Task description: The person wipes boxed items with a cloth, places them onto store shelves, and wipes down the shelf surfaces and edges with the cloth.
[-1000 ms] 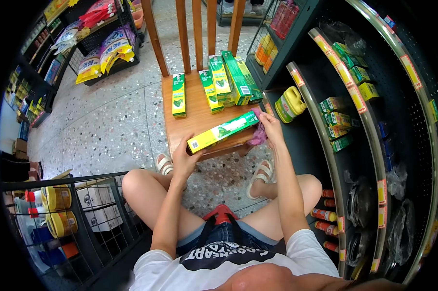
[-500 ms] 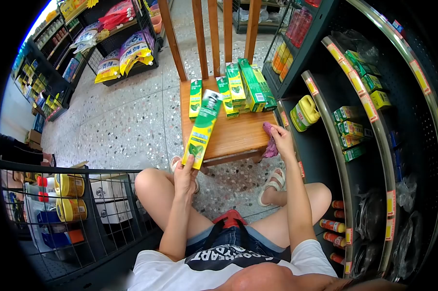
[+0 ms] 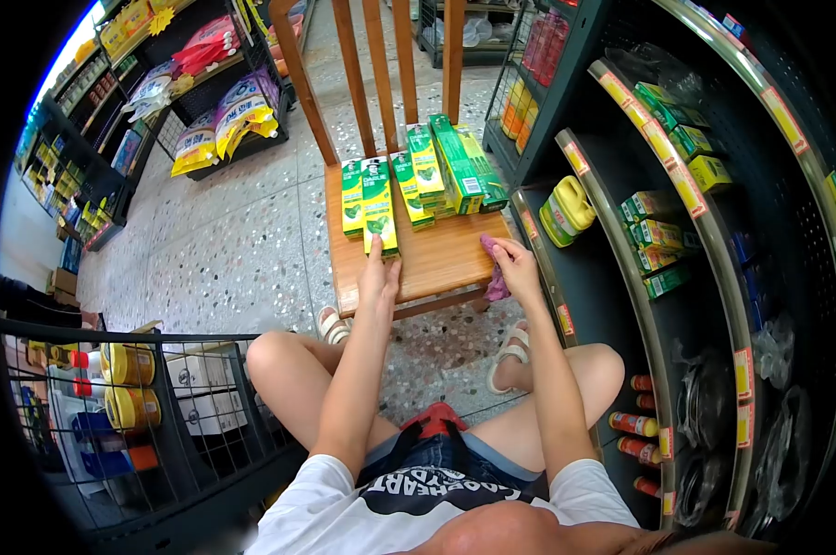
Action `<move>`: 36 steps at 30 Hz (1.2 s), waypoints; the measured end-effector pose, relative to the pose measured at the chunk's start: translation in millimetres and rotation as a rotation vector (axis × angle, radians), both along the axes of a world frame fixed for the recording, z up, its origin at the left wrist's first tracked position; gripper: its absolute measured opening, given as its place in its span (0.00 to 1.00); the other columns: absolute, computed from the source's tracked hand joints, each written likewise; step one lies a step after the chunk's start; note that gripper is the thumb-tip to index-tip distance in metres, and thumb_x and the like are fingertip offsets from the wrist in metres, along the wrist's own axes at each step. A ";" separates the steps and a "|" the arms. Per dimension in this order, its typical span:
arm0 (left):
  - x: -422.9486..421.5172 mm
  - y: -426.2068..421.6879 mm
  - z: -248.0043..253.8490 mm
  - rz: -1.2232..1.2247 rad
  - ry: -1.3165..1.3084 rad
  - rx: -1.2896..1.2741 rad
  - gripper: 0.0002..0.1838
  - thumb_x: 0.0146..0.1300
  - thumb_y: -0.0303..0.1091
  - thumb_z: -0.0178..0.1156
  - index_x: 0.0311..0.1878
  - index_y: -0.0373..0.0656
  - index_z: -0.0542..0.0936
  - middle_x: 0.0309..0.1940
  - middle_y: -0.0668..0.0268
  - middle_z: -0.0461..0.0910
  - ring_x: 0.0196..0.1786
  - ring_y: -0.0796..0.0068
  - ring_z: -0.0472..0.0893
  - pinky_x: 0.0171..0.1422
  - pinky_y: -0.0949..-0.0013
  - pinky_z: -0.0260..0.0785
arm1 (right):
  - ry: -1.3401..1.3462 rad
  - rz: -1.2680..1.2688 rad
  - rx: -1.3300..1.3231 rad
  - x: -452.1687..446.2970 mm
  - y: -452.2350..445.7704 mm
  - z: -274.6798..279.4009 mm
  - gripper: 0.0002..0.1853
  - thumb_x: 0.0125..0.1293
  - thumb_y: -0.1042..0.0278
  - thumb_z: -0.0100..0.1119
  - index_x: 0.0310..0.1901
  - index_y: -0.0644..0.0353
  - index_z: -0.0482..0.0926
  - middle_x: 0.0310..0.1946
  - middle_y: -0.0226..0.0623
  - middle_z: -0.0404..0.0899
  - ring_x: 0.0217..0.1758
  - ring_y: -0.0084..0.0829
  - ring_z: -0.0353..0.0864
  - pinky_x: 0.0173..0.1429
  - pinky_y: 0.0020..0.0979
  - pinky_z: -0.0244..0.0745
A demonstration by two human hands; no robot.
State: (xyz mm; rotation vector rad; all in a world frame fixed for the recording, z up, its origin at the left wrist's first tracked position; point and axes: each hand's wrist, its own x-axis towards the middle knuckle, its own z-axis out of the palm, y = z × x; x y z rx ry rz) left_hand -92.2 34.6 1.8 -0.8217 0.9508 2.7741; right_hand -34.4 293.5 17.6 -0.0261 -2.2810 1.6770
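Note:
My left hand (image 3: 379, 277) is closed on the near end of a green and yellow toothpaste box (image 3: 378, 205), which is at the seat of a wooden chair (image 3: 441, 268). Just left of it lies another toothpaste box (image 3: 351, 199). To its right, several more boxes lie grouped, among them a stacked yellow-green box (image 3: 425, 166) and a long green box (image 3: 457, 166). My right hand (image 3: 517, 268) pinches a crumpled purple cloth (image 3: 495, 277) by the chair's right front corner.
Dark shelving (image 3: 612, 268) runs along my right, with a yellow jug (image 3: 566, 211) and small boxes (image 3: 657, 231) on it. At my left stands a wire rack (image 3: 187, 407) holding yellow tubs (image 3: 131, 407). Beyond the chair, bags (image 3: 242, 120) sit on a low shelf.
My left hand has moved forward, bringing the toothpaste box from in front of the chair down to the seat beside the left box. My right hand still holds the cloth.

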 end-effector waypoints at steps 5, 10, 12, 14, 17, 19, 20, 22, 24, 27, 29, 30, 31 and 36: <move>-23.6 2.7 -1.9 0.065 0.114 0.011 0.21 0.70 0.40 0.61 0.62 0.46 0.71 0.55 0.68 0.76 0.57 0.71 0.72 0.65 0.64 0.65 | 0.025 -0.019 -0.005 1.1 -1.7 -0.9 0.12 0.69 0.71 0.58 0.47 0.70 0.82 0.43 0.42 0.83 0.46 0.32 0.82 0.51 0.29 0.75; -1.2 1.9 27.2 -0.002 0.213 -0.420 0.25 0.69 0.31 0.59 0.66 0.39 0.66 0.61 0.60 0.73 0.62 0.68 0.72 0.69 0.67 0.61 | -0.038 -0.011 -0.073 -1.3 1.4 3.0 0.12 0.69 0.70 0.57 0.47 0.70 0.82 0.41 0.41 0.84 0.44 0.31 0.83 0.49 0.29 0.76; 19.0 13.5 42.7 -0.007 0.322 -0.636 0.27 0.68 0.30 0.60 0.67 0.37 0.65 0.64 0.58 0.70 0.64 0.66 0.70 0.70 0.67 0.58 | -0.003 -0.026 -0.052 -2.0 2.6 3.1 0.12 0.70 0.70 0.57 0.47 0.69 0.83 0.42 0.41 0.84 0.43 0.30 0.83 0.49 0.29 0.76; 34.6 33.9 28.9 0.096 0.294 -0.978 0.29 0.64 0.29 0.62 0.67 0.35 0.64 0.68 0.52 0.62 0.69 0.59 0.64 0.73 0.62 0.55 | -0.015 -0.078 -0.141 -3.2 2.8 0.8 0.12 0.70 0.70 0.57 0.48 0.69 0.82 0.44 0.42 0.84 0.44 0.29 0.82 0.50 0.29 0.76; 61.7 63.0 32.2 0.059 0.556 -1.465 0.25 0.65 0.25 0.57 0.65 0.34 0.67 0.59 0.56 0.71 0.66 0.62 0.70 0.71 0.61 0.60 | -0.011 -0.236 -0.295 -12.0 7.6 -5.1 0.14 0.69 0.70 0.57 0.53 0.67 0.81 0.48 0.43 0.84 0.47 0.30 0.82 0.52 0.29 0.75; 60.8 82.4 24.5 -0.207 0.646 -1.210 0.25 0.65 0.25 0.57 0.65 0.34 0.68 0.62 0.55 0.70 0.66 0.60 0.69 0.72 0.60 0.59 | 0.104 -0.375 -0.203 -33.2 21.1 -3.7 0.18 0.68 0.69 0.58 0.57 0.67 0.79 0.51 0.45 0.83 0.49 0.32 0.82 0.55 0.30 0.74; 57.3 95.6 23.8 -0.325 0.642 -1.187 0.26 0.64 0.25 0.57 0.66 0.33 0.67 0.63 0.54 0.69 0.67 0.60 0.69 0.72 0.61 0.59 | 0.051 -0.354 -0.160 -44.1 28.4 -2.8 0.20 0.67 0.68 0.58 0.58 0.67 0.77 0.53 0.46 0.82 0.51 0.33 0.82 0.57 0.30 0.73; 41.9 123.3 22.5 -0.454 0.711 -1.219 0.29 0.64 0.24 0.57 0.69 0.32 0.64 0.66 0.50 0.67 0.68 0.56 0.68 0.73 0.60 0.59 | -0.042 -0.308 -0.070 -72.0 47.2 -6.6 0.24 0.65 0.66 0.59 0.61 0.66 0.75 0.56 0.48 0.81 0.56 0.36 0.81 0.62 0.31 0.72; 19.9 148.7 7.2 -0.475 0.861 -1.336 0.34 0.64 0.25 0.56 0.72 0.30 0.58 0.69 0.44 0.64 0.70 0.51 0.66 0.75 0.58 0.57 | -0.088 -0.162 -0.052 -92.6 58.0 -10.8 0.28 0.62 0.67 0.58 0.64 0.69 0.72 0.60 0.52 0.77 0.61 0.40 0.79 0.66 0.32 0.69; -2.9 177.0 -16.7 -0.368 0.868 -1.368 0.39 0.62 0.23 0.57 0.75 0.31 0.53 0.65 0.46 0.69 0.68 0.55 0.69 0.72 0.62 0.60 | -0.212 0.020 -0.123 -109.3 59.4 -3.0 0.32 0.60 0.75 0.54 0.69 0.67 0.66 0.64 0.50 0.73 0.66 0.36 0.74 0.66 0.29 0.68; -3.2 176.7 -2.0 -0.471 0.755 -1.180 0.41 0.60 0.22 0.57 0.75 0.30 0.50 0.64 0.45 0.69 0.68 0.53 0.70 0.72 0.62 0.61 | -0.315 0.091 -0.081 -102.3 59.1 19.6 0.32 0.59 0.76 0.53 0.68 0.67 0.68 0.60 0.47 0.77 0.60 0.32 0.77 0.61 0.27 0.70; -2.3 175.7 4.0 -0.525 0.698 -1.085 0.42 0.59 0.21 0.57 0.75 0.30 0.49 0.64 0.44 0.69 0.67 0.53 0.70 0.72 0.62 0.61 | -0.368 0.123 -0.062 -99.3 60.0 23.0 0.31 0.59 0.76 0.53 0.68 0.67 0.69 0.58 0.46 0.79 0.57 0.29 0.79 0.58 0.26 0.72; -0.6 174.4 9.5 -0.539 0.696 -1.102 0.42 0.58 0.20 0.57 0.75 0.30 0.49 0.64 0.45 0.69 0.67 0.53 0.70 0.71 0.62 0.61 | -0.363 0.107 -0.082 -96.6 60.4 22.4 0.31 0.58 0.76 0.53 0.66 0.66 0.71 0.52 0.41 0.82 0.48 0.25 0.80 0.51 0.25 0.73; 18.1 160.4 33.8 -0.567 0.758 -1.073 0.42 0.54 0.17 0.56 0.74 0.30 0.53 0.60 0.46 0.71 0.64 0.52 0.72 0.70 0.61 0.63 | -0.315 0.104 -0.043 -66.2 62.1 19.6 0.28 0.58 0.72 0.52 0.63 0.58 0.76 0.39 0.36 0.85 0.37 0.22 0.80 0.45 0.27 0.73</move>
